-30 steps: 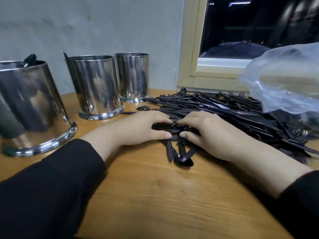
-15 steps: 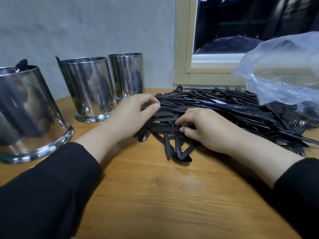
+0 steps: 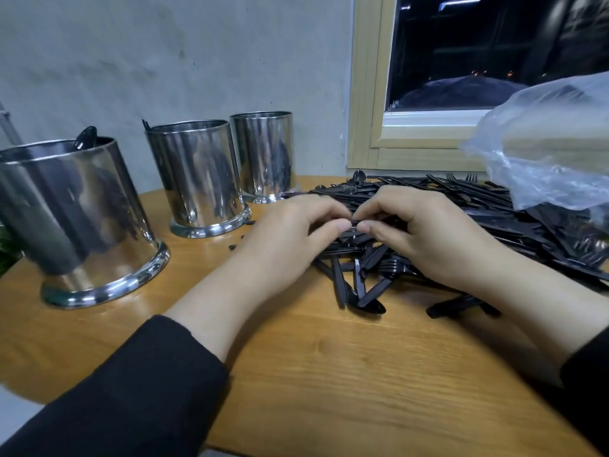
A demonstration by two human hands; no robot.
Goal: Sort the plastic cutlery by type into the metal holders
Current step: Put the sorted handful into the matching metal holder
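The cutlery [image 3: 461, 212] lay in a black heap on the counter [image 3: 329, 374], directly under and beyond both hands, spreading off to the right beneath a clear bag [image 3: 553, 153]. Most pieces ran lengthwise left to right across the counter; a few near the front edge of the heap pointed toward the person. The left hand [image 3: 296, 239] and right hand [image 3: 431, 235] met fingertip to fingertip over the heap's near left end, fingers curled, each seemingly pinching pieces there, though which kind could not be told. The three holders stood to the left: the near holder [image 3: 75, 222] closest, the middle holder [image 3: 194, 179] behind it, the far holder [image 3: 263, 153] by the wall. The left hand was nearer all of them, so a carry leftward would probably fall to it. No brand, label or writing was legible anywhere.
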